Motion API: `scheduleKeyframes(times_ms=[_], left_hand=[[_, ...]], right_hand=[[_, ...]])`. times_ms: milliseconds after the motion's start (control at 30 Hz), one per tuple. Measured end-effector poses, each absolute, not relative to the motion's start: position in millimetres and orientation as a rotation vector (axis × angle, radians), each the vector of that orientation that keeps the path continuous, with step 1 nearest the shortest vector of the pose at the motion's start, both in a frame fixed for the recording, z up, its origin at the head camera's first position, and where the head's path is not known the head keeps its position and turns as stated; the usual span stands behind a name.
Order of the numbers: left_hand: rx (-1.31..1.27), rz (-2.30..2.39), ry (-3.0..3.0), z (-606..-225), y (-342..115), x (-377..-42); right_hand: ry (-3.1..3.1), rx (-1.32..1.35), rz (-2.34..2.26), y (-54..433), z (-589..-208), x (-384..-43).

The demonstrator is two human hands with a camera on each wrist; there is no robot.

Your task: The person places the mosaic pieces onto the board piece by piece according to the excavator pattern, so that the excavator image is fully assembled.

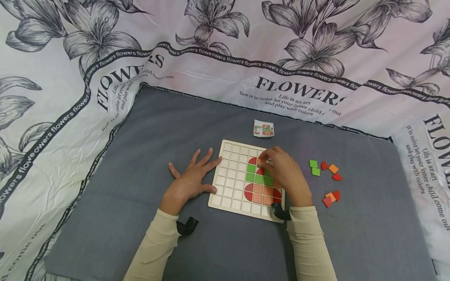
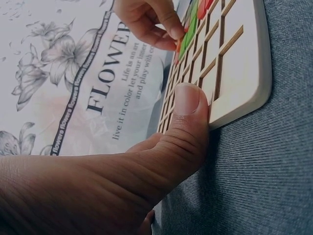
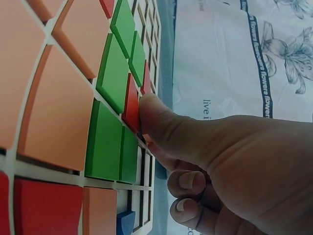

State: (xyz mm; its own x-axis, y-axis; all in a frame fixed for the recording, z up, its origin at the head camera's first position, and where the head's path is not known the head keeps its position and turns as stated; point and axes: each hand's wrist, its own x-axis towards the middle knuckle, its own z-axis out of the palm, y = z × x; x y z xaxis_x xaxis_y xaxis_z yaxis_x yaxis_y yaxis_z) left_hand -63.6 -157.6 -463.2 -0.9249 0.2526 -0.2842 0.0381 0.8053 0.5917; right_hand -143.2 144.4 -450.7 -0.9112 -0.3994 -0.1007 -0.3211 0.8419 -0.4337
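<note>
A wooden grid board (image 1: 228, 183) lies on the grey cloth, its right part filled with green (image 1: 259, 179), orange (image 1: 258, 198) and red (image 1: 248, 192) tiles. My left hand (image 1: 190, 181) is spread at the board's left edge; thumb and one finger touch the rim. In the left wrist view, the thumb (image 2: 188, 112) lies against the board's side. Over the upper right cells, my right hand (image 1: 286, 173) pinches a small orange tile (image 1: 260, 160), mostly hidden by the fingers. Beside its thumb a red tile (image 3: 131, 104) sits in a cell.
Behind the board lies a small pattern card (image 1: 263, 128). To the right are loose tiles: green squares (image 1: 313, 164), red rounded pieces (image 1: 336, 177) and orange squares (image 1: 333, 168). The right wrist view shows a blue piece (image 3: 125, 223) at the board. A flower-printed cloth (image 1: 299, 91) borders the table.
</note>
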Motion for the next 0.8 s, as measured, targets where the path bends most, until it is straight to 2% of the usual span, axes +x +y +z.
scheduleKeyframes(times_ms=[800], left_hand=[[0.208,0.876,2.635,-465.1,-157.1,-63.4]], right_hand=[[2.878,-0.567,-0.642,143.5,-453.0,-143.9]])
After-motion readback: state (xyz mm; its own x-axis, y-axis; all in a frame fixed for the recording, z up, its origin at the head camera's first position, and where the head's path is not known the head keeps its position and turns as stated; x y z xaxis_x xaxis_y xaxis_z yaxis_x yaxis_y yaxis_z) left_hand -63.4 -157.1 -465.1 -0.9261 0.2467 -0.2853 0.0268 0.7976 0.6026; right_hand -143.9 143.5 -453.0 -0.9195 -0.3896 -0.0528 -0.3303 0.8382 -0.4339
